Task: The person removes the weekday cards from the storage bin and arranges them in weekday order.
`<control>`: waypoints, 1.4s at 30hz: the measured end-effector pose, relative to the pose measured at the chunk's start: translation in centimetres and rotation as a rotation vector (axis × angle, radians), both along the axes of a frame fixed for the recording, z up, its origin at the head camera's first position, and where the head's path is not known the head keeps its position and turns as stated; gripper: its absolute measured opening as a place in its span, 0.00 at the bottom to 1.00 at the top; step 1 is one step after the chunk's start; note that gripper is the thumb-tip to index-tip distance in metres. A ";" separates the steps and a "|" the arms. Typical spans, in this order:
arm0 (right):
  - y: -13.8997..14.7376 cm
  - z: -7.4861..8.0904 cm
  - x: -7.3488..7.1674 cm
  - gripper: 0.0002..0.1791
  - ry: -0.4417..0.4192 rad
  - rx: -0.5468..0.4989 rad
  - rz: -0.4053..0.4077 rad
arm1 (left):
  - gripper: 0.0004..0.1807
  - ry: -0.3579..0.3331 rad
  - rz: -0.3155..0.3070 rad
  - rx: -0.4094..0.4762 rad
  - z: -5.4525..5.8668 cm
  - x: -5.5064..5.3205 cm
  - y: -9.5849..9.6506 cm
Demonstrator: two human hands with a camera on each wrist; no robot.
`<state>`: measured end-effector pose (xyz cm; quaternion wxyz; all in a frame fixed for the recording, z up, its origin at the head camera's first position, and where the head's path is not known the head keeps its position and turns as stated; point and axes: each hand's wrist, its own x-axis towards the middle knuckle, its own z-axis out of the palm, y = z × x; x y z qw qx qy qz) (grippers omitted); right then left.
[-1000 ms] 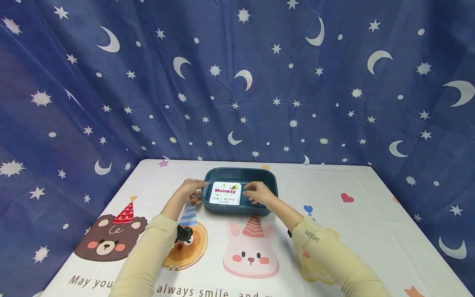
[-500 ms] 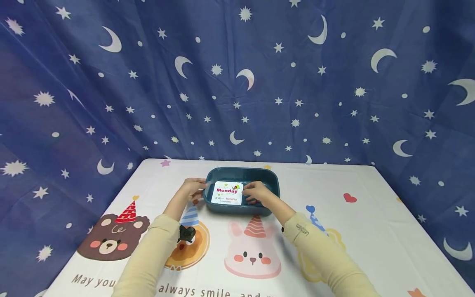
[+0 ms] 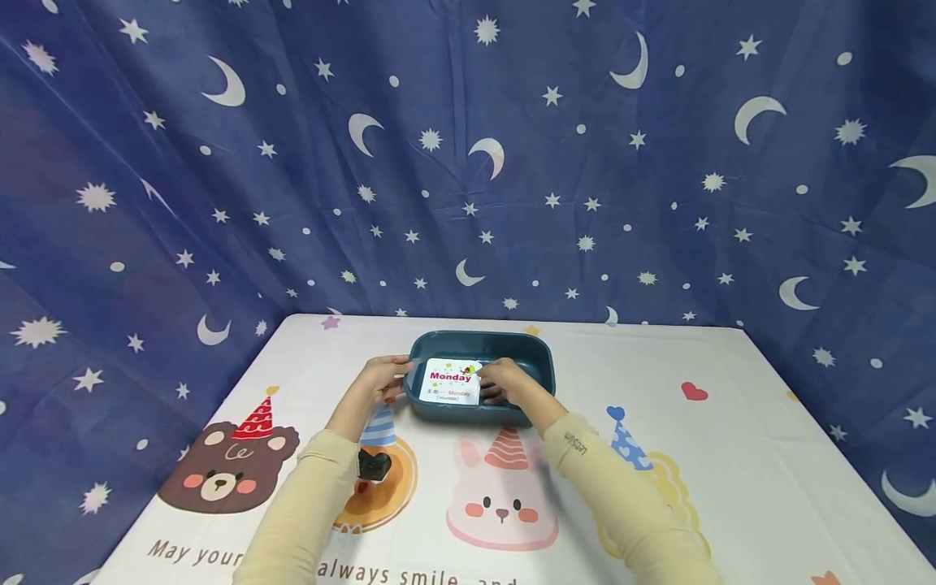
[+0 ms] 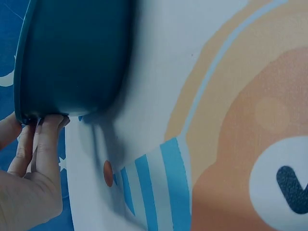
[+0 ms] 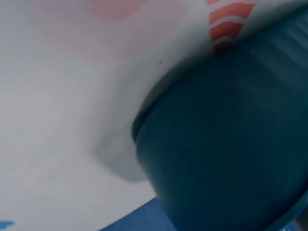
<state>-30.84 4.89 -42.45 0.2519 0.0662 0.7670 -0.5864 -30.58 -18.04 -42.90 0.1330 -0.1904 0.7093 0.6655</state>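
A dark teal plastic basin (image 3: 479,416) stands toward the back of the table. Inside, on its left half, lies a white word card (image 3: 448,386) printed "Monday" with a small colourful picture at its upper right corner. My left hand (image 3: 385,376) grips the basin's left rim; in the left wrist view its thumb is on one side of the rim and its fingers (image 4: 47,149) lie against the outer wall. My right hand (image 3: 506,382) reaches into the basin and pinches the card's right edge with curled fingers. In the right wrist view the basin's outer wall (image 5: 226,130) hides that hand.
The white tablecloth (image 3: 607,366) bears printed animals, hearts and lettering. A dark blue curtain (image 3: 526,162) with moons and stars hangs behind the table's far edge. A black wrist device (image 3: 374,465) sits at the left sleeve.
My right hand has moved slightly left, its fingertips going from beside the card to its right edge. The left hand stays at the basin's rim. The head view has shifted a little.
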 end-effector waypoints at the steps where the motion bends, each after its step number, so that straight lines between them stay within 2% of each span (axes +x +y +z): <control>1: -0.1 0.0 -0.1 0.25 -0.008 -0.016 -0.013 | 0.23 0.002 0.003 -0.001 0.0 0.0 0.0; 3: -0.5 0.1 -0.2 0.27 -0.029 -0.054 -0.049 | 0.22 0.002 0.011 -0.007 0.0 0.0 0.0; 7: -1.4 -0.5 -0.6 0.29 -0.091 -0.164 -0.172 | 0.22 0.002 0.022 -0.003 -0.2 0.1 -0.1; 8: -1.4 -1.9 -1.8 0.31 -0.116 -0.202 -0.192 | 0.22 0.004 0.026 0.002 -0.2 0.2 -0.1; 9: -1.6 -2.0 -1.8 0.31 -0.125 -0.220 -0.221 | 0.23 0.005 0.025 0.008 -0.3 0.2 0.0; 11: -1.8 -5.7 -4.7 0.32 -0.150 -0.237 -0.260 | 0.23 0.009 0.026 0.020 -0.3 0.2 0.1; 12: -1.7 -6.1 -4.8 0.32 -0.145 -0.238 -0.268 | 0.22 0.008 0.028 0.023 -0.4 0.3 0.2; 14: -1.6 -9.6 -7.2 0.33 -0.138 -0.228 -0.265 | 0.22 0.006 0.033 0.022 -0.4 0.3 0.3; 15: -1.7 -10.1 -7.4 0.32 -0.132 -0.206 -0.273 | 0.22 0.005 0.032 0.023 -0.4 0.4 0.4; 16: -1.6 -12.0 -8.7 0.33 -0.132 -0.198 -0.264 | 0.22 0.003 0.034 0.022 -0.5 0.4 0.4; 18: -1.5 -11.9 -8.5 0.34 -0.114 -0.175 -0.244 | 0.22 0.000 0.035 0.017 -0.6 0.4 0.5; 19: -1.7 -13.0 -9.4 0.35 -0.118 -0.151 -0.238 | 0.21 -0.001 0.038 0.019 -0.7 0.4 0.5; 23: -2.4 -11.3 -8.4 0.36 -0.057 -0.020 -0.202 | 0.21 0.004 0.060 0.029 -0.7 0.3 0.5; 26: -2.8 -12.3 -9.5 0.34 0.024 0.045 -0.167 | 0.21 0.007 0.074 0.034 -0.5 0.3 0.5; 30: -2.6 -14.8 -11.4 0.28 0.149 0.041 -0.123 | 0.22 -0.001 0.070 0.023 -0.3 0.5 0.6; 33: -2.6 -14.4 -11.4 0.25 0.216 0.027 -0.130 | 0.22 0.012 0.069 0.006 -0.2 0.5 0.6; 36: -2.9 -13.5 -10.9 0.27 0.222 0.050 -0.144 | 0.22 0.017 0.082 -0.009 -0.1 0.5 0.4; 38: -3.0 -13.7 -10.9 0.25 0.256 0.055 -0.175 | 0.22 0.015 0.071 -0.011 -0.2 0.5 0.4; 42: -2.9 -13.0 -10.2 0.23 0.270 0.089 -0.198 | 0.22 0.015 0.048 -0.005 -0.2 0.6 0.3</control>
